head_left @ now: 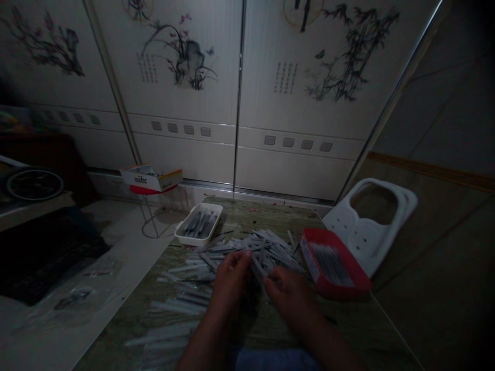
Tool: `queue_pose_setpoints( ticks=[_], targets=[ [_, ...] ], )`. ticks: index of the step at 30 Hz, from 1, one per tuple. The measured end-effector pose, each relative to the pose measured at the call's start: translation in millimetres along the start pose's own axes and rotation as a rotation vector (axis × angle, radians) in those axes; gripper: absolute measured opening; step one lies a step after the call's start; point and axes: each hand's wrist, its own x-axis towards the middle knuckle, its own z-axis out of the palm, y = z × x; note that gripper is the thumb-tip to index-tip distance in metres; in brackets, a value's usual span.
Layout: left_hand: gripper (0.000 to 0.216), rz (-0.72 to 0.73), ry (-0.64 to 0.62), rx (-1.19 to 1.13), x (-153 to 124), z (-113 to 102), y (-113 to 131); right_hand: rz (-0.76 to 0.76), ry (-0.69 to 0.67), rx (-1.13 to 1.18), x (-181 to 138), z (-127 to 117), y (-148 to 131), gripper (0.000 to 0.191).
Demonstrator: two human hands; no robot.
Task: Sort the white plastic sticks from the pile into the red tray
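Note:
Over the near middle of the table, my left hand [231,273] is closed in a pinch; its fingertips are beside the upper end of a slim, pale pen [258,266], and what they grip is too dark to make out. My right hand [284,288] has its thumb and fingers closed on the lower part of that pen, which slants between the hands. Just beyond them lies a loose heap of similar pale pens [270,245]. More pens [181,304] are spread in rough rows left of my left forearm.
A white tray [180,238] holding dark, slender pieces stands at the table's far left. To the right, a red box [336,294] contains many pens. A folded white chair [371,247] leans beyond it. An open carton [141,180] rests on a red stool [152,191].

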Motion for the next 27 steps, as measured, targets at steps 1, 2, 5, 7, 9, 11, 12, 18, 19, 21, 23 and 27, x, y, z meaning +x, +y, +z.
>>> queue_pose_setpoints(
  ticks=[1,2,5,7,9,11,12,18,19,21,23,27],
  targets=[
    [0.038,-0.023,-0.058,-0.017,-0.3,0.6,-2.0,-0.015,-0.001,0.040,0.2,0.3,-3.4,0.019],
    [0.038,-0.042,-0.108,-0.041,-0.1,0.8,-3.6,-0.026,-0.006,0.078,0.2,0.9,-6.8,0.019],
    [0.037,-0.043,-0.125,-0.133,3.8,-2.1,-4.9,-0.011,-0.003,0.137,-2.9,5.1,-14.0,0.018],
    [0.036,-0.008,-0.024,-0.189,8.3,-6.3,-2.5,0.001,-0.031,0.117,-8.1,10.0,-16.0,0.016],
    [0.037,0.028,0.087,-0.216,12.5,-11.0,1.0,-0.015,-0.103,0.068,-14.5,16.3,-17.0,0.012],
    [0.038,0.049,0.143,-0.224,15.1,-14.4,4.0,-0.029,-0.164,-0.002,-20.3,23.4,-18.0,0.009],
    [0.038,0.054,0.152,-0.230,15.5,-15.4,5.1,-0.030,-0.176,-0.042,-22.4,27.1,-18.7,0.009],
    [0.037,0.028,0.150,-0.253,12.4,-14.3,7.0,-0.018,-0.168,-0.239,-20.9,41.5,-19.6,0.012],
    [0.037,0.024,0.152,-0.265,12.0,-14.0,7.2,-0.006,-0.171,-0.251,-19.8,42.1,-18.7,0.011],
    [0.037,0.024,0.165,-0.285,11.9,-13.7,7.6,0.014,-0.167,-0.255,-18.2,42.4,-16.3,0.011],
    [0.037,0.025,0.175,-0.290,12.2,-13.8,7.9,0.021,-0.158,-0.246,-17.7,42.1,-13.7,0.010],
    [0.035,0.013,0.160,-0.306,11.5,-13.2,8.9,0.034,-0.151,-0.220,-18.2,40.9,-9.0,0.010]
  ],
)
